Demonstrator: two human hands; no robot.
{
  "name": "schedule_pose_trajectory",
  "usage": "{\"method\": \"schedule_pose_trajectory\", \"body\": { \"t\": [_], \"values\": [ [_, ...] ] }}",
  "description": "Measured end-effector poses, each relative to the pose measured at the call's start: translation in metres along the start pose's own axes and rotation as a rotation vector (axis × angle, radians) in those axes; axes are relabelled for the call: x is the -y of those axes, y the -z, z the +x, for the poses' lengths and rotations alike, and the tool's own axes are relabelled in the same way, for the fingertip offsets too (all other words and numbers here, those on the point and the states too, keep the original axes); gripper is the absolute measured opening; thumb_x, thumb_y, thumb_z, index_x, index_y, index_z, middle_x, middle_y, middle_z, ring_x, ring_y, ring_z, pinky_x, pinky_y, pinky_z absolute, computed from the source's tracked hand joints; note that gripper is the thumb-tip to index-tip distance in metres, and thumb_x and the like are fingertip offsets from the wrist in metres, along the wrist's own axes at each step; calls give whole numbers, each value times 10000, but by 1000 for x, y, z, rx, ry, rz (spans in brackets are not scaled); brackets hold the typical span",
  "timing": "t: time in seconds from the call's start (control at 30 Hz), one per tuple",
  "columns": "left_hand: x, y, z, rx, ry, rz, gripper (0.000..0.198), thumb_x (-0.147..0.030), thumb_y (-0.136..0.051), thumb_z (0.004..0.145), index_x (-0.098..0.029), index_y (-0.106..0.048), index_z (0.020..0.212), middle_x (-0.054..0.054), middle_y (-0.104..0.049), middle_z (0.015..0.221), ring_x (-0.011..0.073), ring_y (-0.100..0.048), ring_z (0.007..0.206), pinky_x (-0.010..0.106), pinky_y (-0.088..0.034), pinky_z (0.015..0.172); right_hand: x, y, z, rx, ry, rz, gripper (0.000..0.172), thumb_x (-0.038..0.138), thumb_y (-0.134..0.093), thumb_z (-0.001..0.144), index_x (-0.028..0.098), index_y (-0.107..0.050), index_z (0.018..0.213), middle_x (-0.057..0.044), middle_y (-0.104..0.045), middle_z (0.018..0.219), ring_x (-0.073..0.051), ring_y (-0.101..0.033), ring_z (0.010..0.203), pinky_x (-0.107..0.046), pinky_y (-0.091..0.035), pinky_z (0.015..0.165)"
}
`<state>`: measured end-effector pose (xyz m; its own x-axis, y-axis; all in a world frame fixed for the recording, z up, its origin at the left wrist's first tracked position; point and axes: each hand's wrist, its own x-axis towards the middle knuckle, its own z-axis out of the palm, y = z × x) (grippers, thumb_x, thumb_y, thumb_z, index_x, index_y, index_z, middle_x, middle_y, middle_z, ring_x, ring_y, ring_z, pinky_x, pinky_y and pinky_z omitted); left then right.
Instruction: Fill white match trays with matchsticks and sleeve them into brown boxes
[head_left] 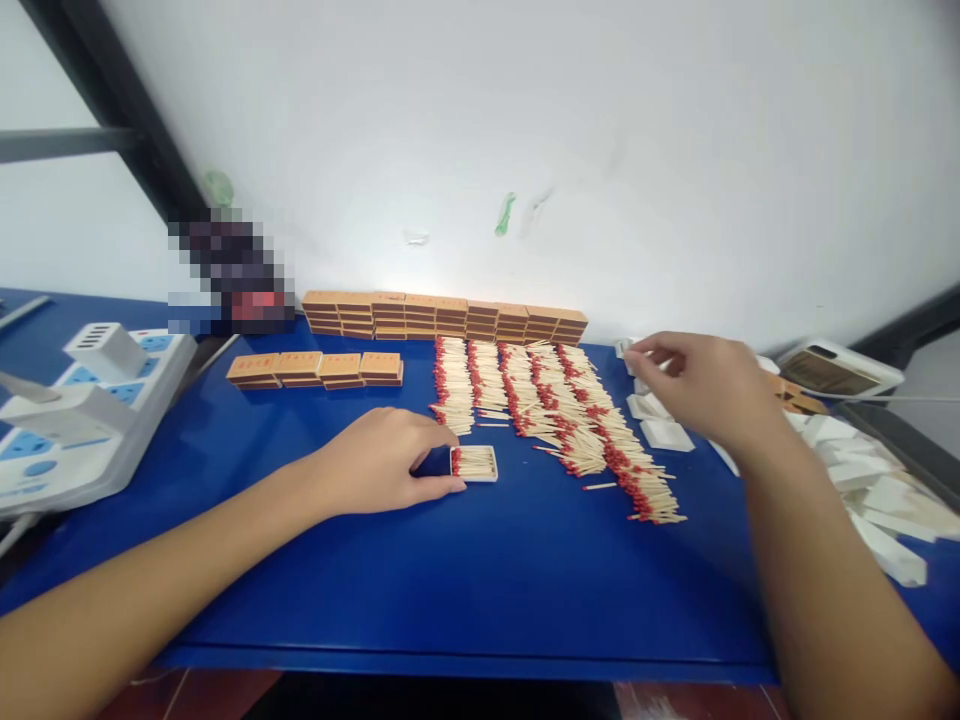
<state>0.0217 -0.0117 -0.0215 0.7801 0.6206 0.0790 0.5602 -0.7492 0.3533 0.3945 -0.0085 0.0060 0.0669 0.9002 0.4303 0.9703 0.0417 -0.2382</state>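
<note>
My left hand (386, 460) rests on the blue table (465, 580), thumb and forefinger pinching the left end of a small white tray filled with matches (475, 463). Rows of red-tipped matches (555, 415) lie spread just beyond and to the right of it. My right hand (701, 385) hovers over empty white trays (664, 430) at the right, fingers curled in a pinch near the wall; what they hold is too small to make out.
Closed orange matchboxes are stacked along the wall (442, 316), with a short row in front (315, 369). A white power strip with plugs (82, 410) sits at the left. More white trays (877, 500) are piled at the right, near a white device (836, 370).
</note>
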Motion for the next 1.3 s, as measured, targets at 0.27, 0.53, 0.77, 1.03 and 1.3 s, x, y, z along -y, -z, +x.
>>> {"method": "schedule_pose_trajectory", "body": {
  "t": [0.27,0.53,0.77,1.03,1.3],
  "values": [
    [1,-4,-2,-46,-13,-33,305,-483,-694,964,-188,-764,998,-39,-588,658,118,-536,575,270,-343,567,-59,8,17,-89,-426,-155,261,375,-679,913,161,-814,979,-133,-789,915,-236,-601,764,-351,-369,684],
    [0,-6,-2,-58,-19,-34,318,-495,-685,969,-195,-762,1042,-38,-598,658,120,-554,577,263,-343,566,-79,11,27,-142,-607,-127,233,338,-666,880,162,-805,940,-148,-776,920,-265,-612,775,-385,-404,703],
    [-6,-4,-3,-8,5,2,280,-456,-682,978,-191,-748,1041,-26,-599,671,143,-553,582,271,-317,564,-56,4,48,-91,-512,16,189,316,-685,877,172,-800,921,-150,-782,937,-271,-665,855,-384,-460,786],
    [-5,-2,-2,6,12,11,301,-472,-668,986,-181,-736,1027,-19,-617,704,146,-555,611,278,-319,582,14,-50,90,233,-544,384,395,467,-659,1005,113,-762,865,-129,-766,846,-186,-671,679,-317,-551,649],
    [-2,-6,-3,-55,-35,35,289,-469,-663,989,-187,-729,1000,-14,-622,706,150,-570,608,276,-313,567,19,-70,98,274,-706,661,417,394,-693,1014,167,-638,1360,-128,-656,1363,-262,-685,1149,-477,-604,958]
  ]
}}
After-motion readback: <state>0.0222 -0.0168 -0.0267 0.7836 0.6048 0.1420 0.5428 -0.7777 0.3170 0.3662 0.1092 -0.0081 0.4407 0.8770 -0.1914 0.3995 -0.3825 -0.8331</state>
